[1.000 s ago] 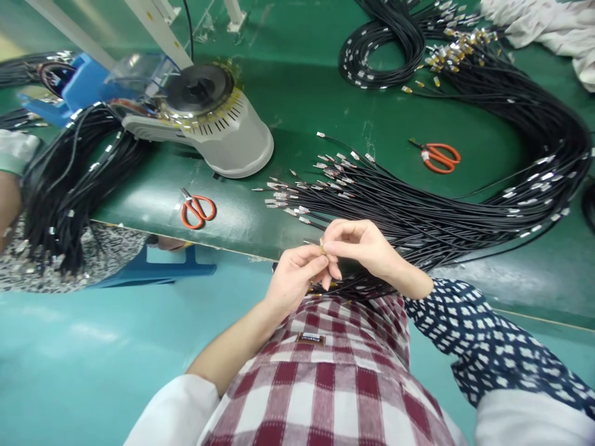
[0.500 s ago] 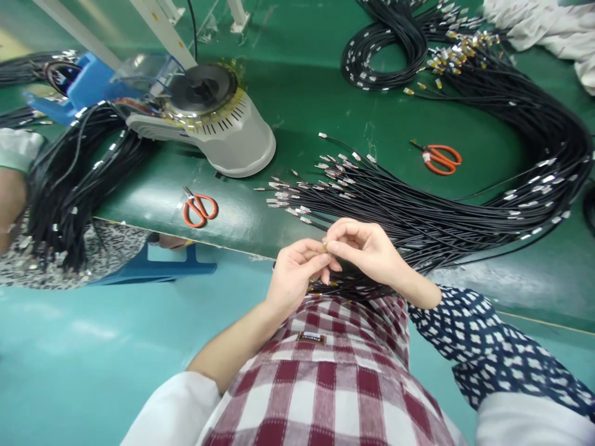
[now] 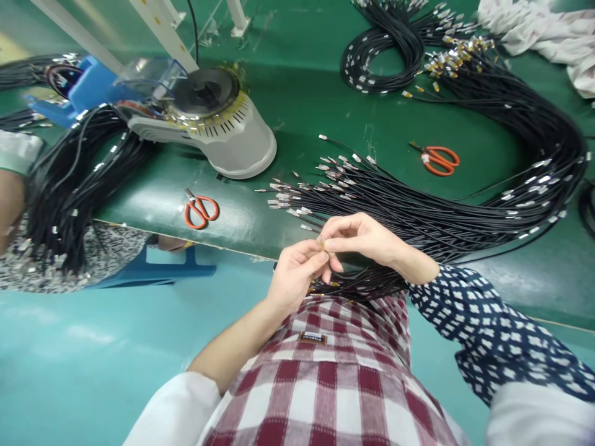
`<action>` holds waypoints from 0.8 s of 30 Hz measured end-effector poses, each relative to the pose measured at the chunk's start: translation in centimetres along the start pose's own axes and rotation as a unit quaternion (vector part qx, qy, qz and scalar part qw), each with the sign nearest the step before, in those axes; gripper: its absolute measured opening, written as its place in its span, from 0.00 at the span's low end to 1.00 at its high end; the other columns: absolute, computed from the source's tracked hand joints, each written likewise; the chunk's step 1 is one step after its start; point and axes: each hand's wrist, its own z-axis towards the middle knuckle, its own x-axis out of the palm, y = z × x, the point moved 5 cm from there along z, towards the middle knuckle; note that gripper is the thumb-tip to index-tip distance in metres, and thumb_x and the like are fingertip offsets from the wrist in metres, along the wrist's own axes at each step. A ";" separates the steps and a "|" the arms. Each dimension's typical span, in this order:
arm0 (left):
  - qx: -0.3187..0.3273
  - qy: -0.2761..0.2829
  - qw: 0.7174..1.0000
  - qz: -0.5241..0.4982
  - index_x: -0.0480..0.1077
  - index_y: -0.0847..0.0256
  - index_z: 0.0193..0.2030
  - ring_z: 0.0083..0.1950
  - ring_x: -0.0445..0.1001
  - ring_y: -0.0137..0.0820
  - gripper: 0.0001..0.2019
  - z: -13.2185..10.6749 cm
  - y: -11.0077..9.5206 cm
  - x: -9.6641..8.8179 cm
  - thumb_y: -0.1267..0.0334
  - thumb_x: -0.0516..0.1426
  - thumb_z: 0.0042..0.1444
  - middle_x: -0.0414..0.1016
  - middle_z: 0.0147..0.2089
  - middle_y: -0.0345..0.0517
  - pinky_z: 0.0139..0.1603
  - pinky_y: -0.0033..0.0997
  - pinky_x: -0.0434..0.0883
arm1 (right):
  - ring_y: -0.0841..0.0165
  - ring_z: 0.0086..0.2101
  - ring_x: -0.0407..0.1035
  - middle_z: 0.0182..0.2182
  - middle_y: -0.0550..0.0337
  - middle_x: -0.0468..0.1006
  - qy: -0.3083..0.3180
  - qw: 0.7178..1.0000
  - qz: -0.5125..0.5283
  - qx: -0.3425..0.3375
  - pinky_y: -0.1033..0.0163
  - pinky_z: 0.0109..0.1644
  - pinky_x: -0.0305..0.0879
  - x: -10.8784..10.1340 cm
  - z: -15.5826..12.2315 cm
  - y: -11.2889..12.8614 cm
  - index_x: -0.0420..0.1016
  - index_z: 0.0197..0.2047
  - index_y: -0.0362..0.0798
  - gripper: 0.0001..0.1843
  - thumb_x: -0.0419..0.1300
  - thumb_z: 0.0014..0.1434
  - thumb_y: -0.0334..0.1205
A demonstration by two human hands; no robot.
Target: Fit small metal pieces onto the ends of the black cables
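Observation:
At the table's front edge my left hand (image 3: 294, 272) and my right hand (image 3: 360, 240) meet, fingertips pinched together. Between them shows a small bit of yellow tape (image 3: 325, 246), apparently on a cable end; my fingers cover most of it. Under my hands, black cables (image 3: 372, 282) with yellow-taped ends hang by my lap. Just beyond my right hand lies a thick bundle of black cables (image 3: 418, 214), its white-tagged ends fanned out to the left.
Orange-handled snips (image 3: 201, 212) lie at left, and another pair of snips (image 3: 439, 160) at right. A grey tape dispenser (image 3: 242, 145) stands at back left. Coiled cables (image 3: 348, 59) and a white cloth (image 3: 539, 37) lie behind. At far left is a co-worker's gloved hand (image 3: 18, 148).
My right hand has shifted slightly up and left, its fingertips closing further over the yellow tape. My left hand stays almost in place. The other things look unchanged.

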 end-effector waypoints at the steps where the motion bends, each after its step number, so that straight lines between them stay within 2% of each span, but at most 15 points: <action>1: -0.007 0.007 1.000 -0.003 0.75 0.64 0.34 0.21 0.71 0.25 0.10 0.0 0.0 0.0 0.59 0.66 0.53 0.80 0.27 0.46 0.25 0.25 0.66 | 0.73 0.28 0.70 0.29 0.62 0.77 0.010 1.000 -0.006 0.000 0.65 0.37 0.67 0.0 0.1 0.3 0.79 0.33 0.43 0.11 0.71 0.50 0.42; 5: -0.036 0.009 0.999 -0.010 0.75 0.64 0.32 0.20 0.68 0.24 0.13 0.3 0.1 -0.3 0.56 0.68 0.51 0.78 0.26 0.44 0.24 0.25 0.64 | 0.72 0.28 0.71 0.25 0.63 0.76 0.024 0.998 -0.063 -0.005 0.64 0.38 0.68 -0.1 0.4 1.5 0.77 0.31 0.43 0.09 0.68 0.54 0.40; 11: -0.068 0.012 0.997 -0.024 0.72 0.65 0.27 0.21 0.65 0.22 0.16 0.9 1.0 -1.0 0.54 0.68 0.49 0.75 0.25 0.43 0.25 0.26 0.63 | 0.71 0.31 0.71 0.29 0.60 0.78 0.006 0.981 -0.185 -0.059 0.64 0.39 0.68 0.1 0.6 1.7 0.76 0.34 0.43 0.06 0.62 0.59 0.38; 13: -0.068 0.019 0.997 -0.030 0.72 0.65 0.28 0.21 0.65 0.22 0.15 1.0 1.2 -1.1 0.54 0.68 0.50 0.75 0.25 0.43 0.26 0.25 0.63 | 0.72 0.31 0.70 0.30 0.60 0.77 -0.035 0.959 -0.269 -0.082 0.65 0.38 0.66 -0.4 0.6 1.4 0.76 0.34 0.43 0.06 0.60 0.60 0.35; 15: -0.060 0.025 0.997 -0.032 0.72 0.65 0.30 0.22 0.66 0.22 0.14 0.9 1.2 -1.3 0.55 0.67 0.52 0.75 0.26 0.43 0.27 0.25 0.63 | 0.72 0.31 0.69 0.32 0.59 0.77 -0.105 0.920 -0.363 -0.101 0.66 0.37 0.64 -1.4 0.4 1.4 0.76 0.34 0.44 0.06 0.58 0.61 0.32; 17: -0.040 0.029 0.998 -0.026 0.72 0.64 0.32 0.23 0.68 0.24 0.12 0.5 0.9 -1.5 0.57 0.66 0.53 0.76 0.27 0.43 0.28 0.26 0.64 | 0.71 0.32 0.69 0.34 0.58 0.77 -0.168 0.885 -0.417 -0.117 0.66 0.37 0.63 -2.6 -0.4 1.7 0.76 0.35 0.44 0.06 0.58 0.62 0.32; 18: -0.026 0.032 0.999 -0.016 0.72 0.63 0.33 0.24 0.69 0.25 0.11 0.1 0.8 -1.6 0.58 0.66 0.54 0.77 0.28 0.44 0.29 0.26 0.66 | 0.70 0.33 0.70 0.34 0.57 0.77 -0.184 0.877 -0.427 -0.122 0.65 0.38 0.63 -3.0 -0.9 1.9 0.76 0.35 0.45 0.06 0.58 0.62 0.33; 20: 0.007 0.043 0.999 0.025 0.72 0.62 0.35 0.28 0.73 0.28 0.07 -1.1 0.5 -1.9 0.61 0.64 0.57 0.80 0.32 0.46 0.33 0.28 0.69 | 0.70 0.34 0.70 0.36 0.57 0.77 -0.185 0.867 -0.445 -0.126 0.65 0.39 0.64 -3.4 -2.2 2.1 0.76 0.37 0.45 0.06 0.58 0.64 0.36; 22: 0.035 0.059 0.993 0.099 0.74 0.62 0.36 0.34 0.76 0.31 0.05 -2.7 0.5 -2.3 0.63 0.61 0.60 0.81 0.37 0.50 0.40 0.32 0.72 | 0.70 0.33 0.70 0.37 0.57 0.77 -0.152 0.856 -0.481 -0.112 0.64 0.39 0.65 -3.1 -3.4 1.9 0.77 0.40 0.47 0.06 0.59 0.64 0.38; 24: 0.040 0.074 0.981 0.175 0.77 0.62 0.37 0.43 0.78 0.36 0.06 -4.2 0.8 -2.6 0.63 0.60 0.61 0.81 0.42 0.54 0.48 0.36 0.72 | 0.69 0.34 0.71 0.40 0.56 0.77 -0.108 0.831 -0.539 -0.087 0.63 0.39 0.66 -2.2 -4.2 1.2 0.77 0.44 0.48 0.09 0.62 0.63 0.42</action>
